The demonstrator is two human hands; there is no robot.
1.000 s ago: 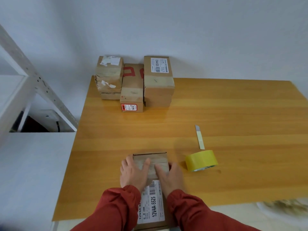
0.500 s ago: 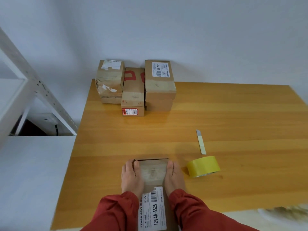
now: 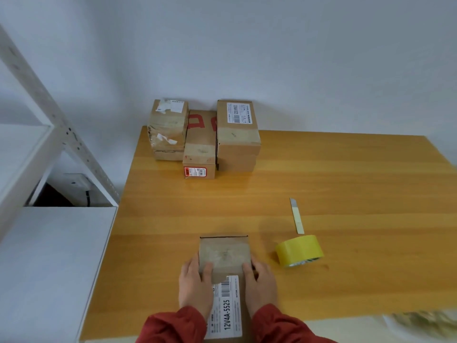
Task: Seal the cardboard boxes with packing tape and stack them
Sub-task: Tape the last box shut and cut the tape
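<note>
A cardboard box (image 3: pixel 223 253) with a white barcode label and a strip of tape across its top lies at the near edge of the wooden table (image 3: pixel 321 184). My left hand (image 3: pixel 195 285) grips its left side with the thumb on top. My right hand (image 3: pixel 259 284) grips its right side in the same way. A roll of yellow packing tape (image 3: pixel 299 250) lies on its side just right of the box. Three taped boxes stand at the far left against the wall: a left box (image 3: pixel 168 129), a lower middle box (image 3: pixel 199 147) and a right box (image 3: pixel 237 134).
A utility knife (image 3: pixel 296 215) lies on the table behind the tape roll. A white metal shelf unit (image 3: pixel 37 149) stands left of the table. The grey wall rises right behind the far boxes.
My hands went from lying flat on the box top to clasping its two sides. The view tilted up a little.
</note>
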